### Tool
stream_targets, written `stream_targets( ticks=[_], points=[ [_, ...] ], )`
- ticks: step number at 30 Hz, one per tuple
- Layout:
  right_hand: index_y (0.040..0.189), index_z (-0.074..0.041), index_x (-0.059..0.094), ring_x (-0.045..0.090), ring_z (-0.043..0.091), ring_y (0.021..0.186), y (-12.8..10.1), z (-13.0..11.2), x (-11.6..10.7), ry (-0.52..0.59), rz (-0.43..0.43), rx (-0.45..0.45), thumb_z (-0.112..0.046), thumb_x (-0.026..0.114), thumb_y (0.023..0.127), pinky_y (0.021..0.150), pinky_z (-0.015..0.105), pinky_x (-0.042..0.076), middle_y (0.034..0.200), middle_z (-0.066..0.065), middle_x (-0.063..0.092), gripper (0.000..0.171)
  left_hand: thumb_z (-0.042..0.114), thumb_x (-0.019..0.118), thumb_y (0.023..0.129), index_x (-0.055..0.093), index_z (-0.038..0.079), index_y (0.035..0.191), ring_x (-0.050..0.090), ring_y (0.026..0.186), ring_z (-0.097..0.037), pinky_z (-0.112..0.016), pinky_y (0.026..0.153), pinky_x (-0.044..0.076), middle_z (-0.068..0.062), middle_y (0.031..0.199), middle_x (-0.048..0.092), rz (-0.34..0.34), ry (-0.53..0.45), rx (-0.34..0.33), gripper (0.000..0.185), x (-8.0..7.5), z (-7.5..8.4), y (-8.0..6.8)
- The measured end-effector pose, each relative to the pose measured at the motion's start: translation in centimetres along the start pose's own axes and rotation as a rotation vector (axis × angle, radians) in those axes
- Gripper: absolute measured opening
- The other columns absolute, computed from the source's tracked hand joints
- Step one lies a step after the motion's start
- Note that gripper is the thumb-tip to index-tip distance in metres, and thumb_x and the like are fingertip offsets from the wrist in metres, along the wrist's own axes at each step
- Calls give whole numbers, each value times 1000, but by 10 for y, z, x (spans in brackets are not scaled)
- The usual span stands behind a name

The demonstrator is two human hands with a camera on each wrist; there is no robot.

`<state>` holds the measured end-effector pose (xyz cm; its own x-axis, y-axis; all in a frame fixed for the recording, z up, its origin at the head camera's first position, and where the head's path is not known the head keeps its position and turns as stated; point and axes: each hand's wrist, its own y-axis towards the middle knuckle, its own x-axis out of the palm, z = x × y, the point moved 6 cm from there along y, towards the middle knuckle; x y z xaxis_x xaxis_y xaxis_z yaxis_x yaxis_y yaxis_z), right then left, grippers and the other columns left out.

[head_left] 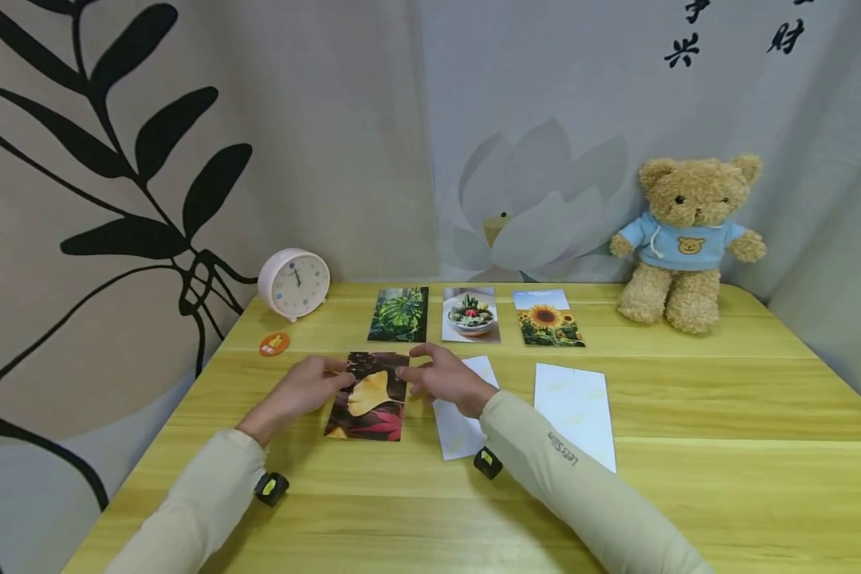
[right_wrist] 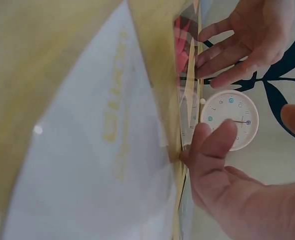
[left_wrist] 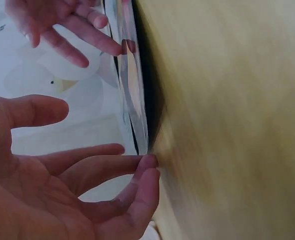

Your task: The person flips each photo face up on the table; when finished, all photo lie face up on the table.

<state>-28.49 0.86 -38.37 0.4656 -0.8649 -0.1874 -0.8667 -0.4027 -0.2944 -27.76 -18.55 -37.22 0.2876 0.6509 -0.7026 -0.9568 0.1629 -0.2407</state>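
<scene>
Two hands flank the ginkgo photo [head_left: 367, 396], long axis running near-to-far: left hand [head_left: 303, 391] and right hand [head_left: 441, 379], fingers relaxed, touching its far edges.

Left hand [head_left: 308, 388] & right hand [head_left: 441, 377] touch the leaf photo [head_left: 368, 396] edges on the table [head_left: 725, 446].

A yellow wooden surface [head_left: 689, 414] fills the lower half of the frame under soft, even light. Behind it hang 2 fabric backdrops: a beige one with black leaves [head_left: 136, 159] at upper left, and a grey one with a pale lotus [head_left: 538, 207] at centre and black characters [head_left: 739, 36] at upper right.
</scene>
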Motion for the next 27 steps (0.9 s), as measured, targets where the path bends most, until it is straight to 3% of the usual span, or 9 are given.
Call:
stream_targets(
  ticks=[2, 4, 7, 9, 11, 13, 18, 22, 27],
  points=[
    [142, -13, 29, 59, 31, 102, 0, 0, -1, -6, -5, -4, -32, 56, 91, 78, 41, 49, 128, 12, 54, 60, 30, 47, 94, 46, -2, 133, 58, 110, -25, -38, 87, 48, -20, 134, 51, 2, 41, 8, 51, 0, 2, 1],
    [142, -13, 29, 59, 31, 101, -3, -1, -3, -32, -13, -16, -33, 56, 91, 77, 41, 49, 127, 13, 55, 61, 31, 48, 93, 49, 0, 131, 63, 89, -20, -32, 72, 49, -19, 114, 62, 21, 104, 26, 49, 1, 6, 2],
    [140, -12, 35, 59, 29, 100, -14, -2, -10, -120, -52, -55, -33, 55, 92, 75, 39, 51, 125, 13, 56, 56, 30, 50, 93, 53, 2, 128, 63, 86, -21, -34, 69, 49, -16, 107, 66, 76, 200, 103, 45, 6, 19, -2],
    [136, -12, 40, 59, 28, 104, -28, -3, -17, -201, -81, -94, -33, 55, 92, 74, 39, 52, 126, 13, 56, 51, 30, 52, 92, 56, 5, 126, 63, 88, -23, -38, 72, 51, -13, 104, 67, 93, 203, 156, 43, 16, 28, -8],
    [134, -12, 44, 58, 26, 110, -43, -3, -26, -288, -98, -137, -32, 55, 93, 77, 38, 53, 130, 13, 54, 47, 30, 53, 92, 56, 6, 126, 61, 106, -24, -42, 86, 50, -12, 121, 62, 58, 136, 205, 41, 29, 39, -16],
    [132, -14, 46, 56, 25, 115, -57, -3, -37, -400, -73, -173, -32, 56, 92, 82, 38, 52, 133, 11, 52, 45, 30, 54, 92, 54, 7, 128, 58, 110, -24, -42, 91, 48, -11, 123, 60, -37, -1, 226, 42, 44, 47, -23],
    [135, -14, 44, 51, 27, 123, -82, 6, -61, -623, 15, -198, -34, 57, 91, 93, 38, 49, 139, 9, 48, 50, 37, 53, 92, 40, 9, 138, 46, 127, -27, -47, 101, 41, -15, 138, 47, -279, -294, 203, 56, 71, 65, -33],
    [137, -10, 41, 47, 29, 128, -90, 20, -68, -650, 23, -172, -33, 58, 90, 97, 43, 45, 141, 8, 45, 54, 45, 54, 90, 34, 11, 142, 41, 129, -29, -51, 102, 37, -15, 141, 41, -325, -344, 169, 65, 80, 74, -33],
    [135, -9, 44, 55, 23, 112, -92, 28, -70, -710, 44, -178, -32, 59, 90, 93, 43, 45, 129, 11, 55, 53, 47, 55, 88, 34, 12, 142, 36, 131, -29, -55, 105, 31, -10, 148, 32, -329, -399, 141, 68, 87, 79, -27]
  ],
)
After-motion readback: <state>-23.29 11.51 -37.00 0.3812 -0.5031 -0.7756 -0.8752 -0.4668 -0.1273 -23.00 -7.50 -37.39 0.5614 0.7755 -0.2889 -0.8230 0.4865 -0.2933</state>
